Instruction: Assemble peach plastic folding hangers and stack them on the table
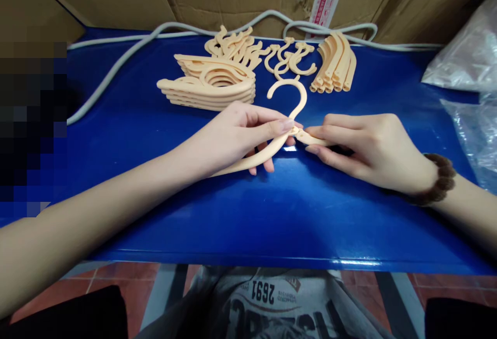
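Frame centre, over the bench (pixel 155 215): left hand (pixel 236 134), grip clenched on one hooked hanger arm (pixel 289 96); right hand (pixel 373 150), grip pinching one joining arm (pixel 314 139). Upper centre lay one stack (pixel 209 83), one hook cluster (pixel 289 57), one arm bundle (pixel 336 62).

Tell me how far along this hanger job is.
Done: a stack of finished hangers lies at the back of the table. In hand: the left hand holds a hook with one arm attached, and the right hand pinches a second arm against its joint. Left: loose hooks and a bundle of arms wait behind.
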`<state>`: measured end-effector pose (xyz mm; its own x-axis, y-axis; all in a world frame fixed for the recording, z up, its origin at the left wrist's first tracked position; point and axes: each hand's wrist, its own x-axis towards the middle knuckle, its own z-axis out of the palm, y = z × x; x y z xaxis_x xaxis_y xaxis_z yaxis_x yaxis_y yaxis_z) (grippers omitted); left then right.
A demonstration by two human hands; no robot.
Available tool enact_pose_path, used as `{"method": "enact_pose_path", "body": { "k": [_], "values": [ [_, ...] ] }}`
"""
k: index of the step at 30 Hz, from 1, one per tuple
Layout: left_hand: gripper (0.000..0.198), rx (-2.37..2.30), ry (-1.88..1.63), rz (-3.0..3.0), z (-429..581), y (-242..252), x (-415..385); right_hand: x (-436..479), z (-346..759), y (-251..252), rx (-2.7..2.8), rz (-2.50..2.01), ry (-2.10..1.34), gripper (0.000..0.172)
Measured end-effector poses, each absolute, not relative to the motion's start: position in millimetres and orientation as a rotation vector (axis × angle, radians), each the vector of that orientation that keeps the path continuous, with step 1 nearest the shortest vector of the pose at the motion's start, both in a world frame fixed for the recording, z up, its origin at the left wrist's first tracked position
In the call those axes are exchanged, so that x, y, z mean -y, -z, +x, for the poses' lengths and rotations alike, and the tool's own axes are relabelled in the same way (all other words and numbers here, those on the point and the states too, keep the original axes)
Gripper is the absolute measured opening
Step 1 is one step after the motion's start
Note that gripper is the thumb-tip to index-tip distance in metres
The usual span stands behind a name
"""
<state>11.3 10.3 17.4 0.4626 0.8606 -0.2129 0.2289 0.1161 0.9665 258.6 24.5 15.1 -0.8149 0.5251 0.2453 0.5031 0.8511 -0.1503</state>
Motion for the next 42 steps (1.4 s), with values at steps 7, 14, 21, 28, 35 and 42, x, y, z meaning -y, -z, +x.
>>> {"method": "enact_pose_path", "body": {
  "k": [7, 14, 21, 28, 35, 42],
  "values": [
    [0.032, -1.011, -0.584, 1.477, 7.8, -15.5, -11.9, -22.5, 257.7, -16.2, 2.712, -0.75, -0.127, 0.033],
    [0.024, -1.006, -0.569, 1.469, 5.5, -14.7, -14.0, -22.2, 258.3, -14.7, 2.69, -0.772, -0.203, 0.033],
    [0.019, -1.034, -0.583, 1.471, 8.0, -17.7, -13.9, -20.7, 256.5, -16.2, 2.7, -0.725, -0.227, 0.035],
    [0.016, -1.016, -0.589, 1.47, 8.6, -17.6, -14.4, -21.2, 257.2, -17.7, 2.734, -0.69, -0.202, 0.039],
    [0.017, -0.987, -0.616, 1.511, 6.1, -16.1, -14.9, -21.6, 256.0, -16.6, 2.745, -0.685, -0.211, 0.043],
    [0.017, -1.033, -0.602, 1.404, 10.7, -19.3, -11.5, -17.7, 251.8, -17.2, 2.763, -0.76, -0.249, 0.047]
  ]
}}
